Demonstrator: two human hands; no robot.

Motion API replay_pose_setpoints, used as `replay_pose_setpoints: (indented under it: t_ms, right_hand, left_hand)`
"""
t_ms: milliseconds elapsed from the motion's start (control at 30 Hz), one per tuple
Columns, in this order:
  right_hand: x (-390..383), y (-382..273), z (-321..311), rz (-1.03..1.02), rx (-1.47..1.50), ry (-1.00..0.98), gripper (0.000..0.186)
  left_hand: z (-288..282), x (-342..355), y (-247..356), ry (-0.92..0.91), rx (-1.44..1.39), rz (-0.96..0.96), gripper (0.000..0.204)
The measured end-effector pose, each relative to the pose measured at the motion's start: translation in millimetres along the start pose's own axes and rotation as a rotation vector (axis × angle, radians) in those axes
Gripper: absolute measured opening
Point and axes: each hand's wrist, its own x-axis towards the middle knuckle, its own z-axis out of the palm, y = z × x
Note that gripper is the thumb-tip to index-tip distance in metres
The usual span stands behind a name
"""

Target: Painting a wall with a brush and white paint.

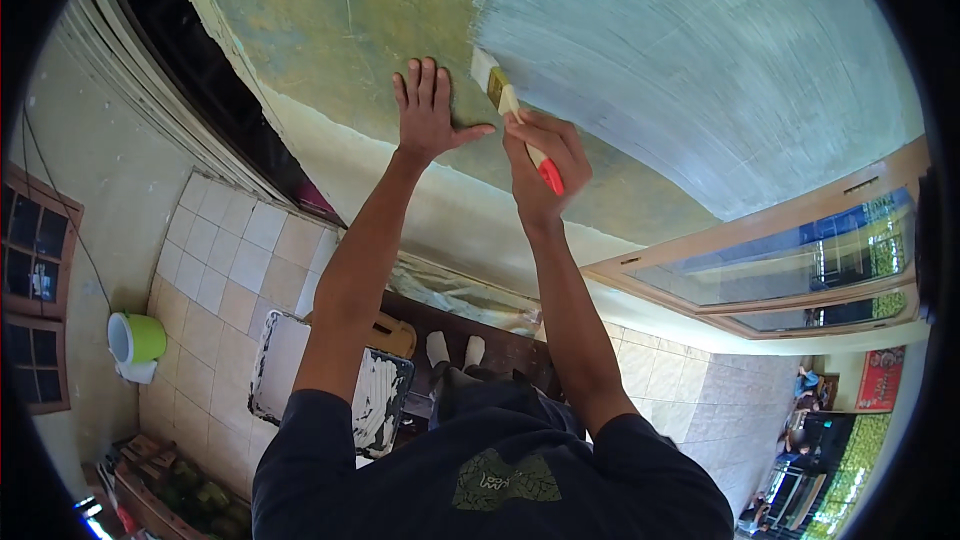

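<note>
My right hand [545,155] grips a paintbrush [508,98] with a pale wooden handle and red tip, its bristles against the wall where a pale grey-white coat meets the bare patch. My left hand [430,110] is spread open on the mottled olive-yellow wall [300,30], just left of the bristles. The pale coat [650,60] covers the wall's upper right in streaky strokes. Below my forearms, a paint tray [270,370] smeared with white sits beside my left side, partly hidden by my arm.
I stand in pale socks on a dark platform [510,350] above a tiled floor [200,310]. A dark slatted opening borders the wall left; a wooden-framed window [760,270] is right. A green bucket [138,338] and wooden crate [170,470] are lower left. People [795,440] are far right.
</note>
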Motion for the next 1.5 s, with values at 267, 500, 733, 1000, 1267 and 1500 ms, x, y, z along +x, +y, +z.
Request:
replay_pose_setpoints:
  t_ms: [267, 500, 733, 1000, 1267, 1500]
  right_hand:
    - [-4.5, -9.0, -19.0, -0.074, 0.027, 0.059, 0.023]
    - [4.8, 26.3, -46.5, -0.035, -0.039, 0.058, 0.022]
    - [-5.9, 47.3, -162.7, -0.01, -0.25, 0.177, 0.021]
    - [-14.6, 51.1, -289.0, 0.12, -0.521, 0.325, 0.02]
    - [-8.5, 13.0, -266.7, 0.024, -0.457, 0.187, 0.024]
    - [32.5, 10.6, -136.5, 0.081, 0.044, 0.03, 0.023]
  left_hand:
    - [3.4, 7.6, 1.9, 0.002, 0.011, 0.032, 0.122]
    - [14.5, 10.5, 24.6, -0.028, 0.005, 0.017, 0.125]
    - [23.2, 9.4, 45.4, -0.02, 0.036, 0.028, 0.125]
    - [29.8, 13.3, 73.6, -0.002, 0.037, 0.069, 0.123]
    - [25.1, 21.7, 81.1, -0.02, 0.032, 0.062, 0.124]
    - [27.0, 21.9, 96.2, -0.036, -0.001, 0.024, 0.123]
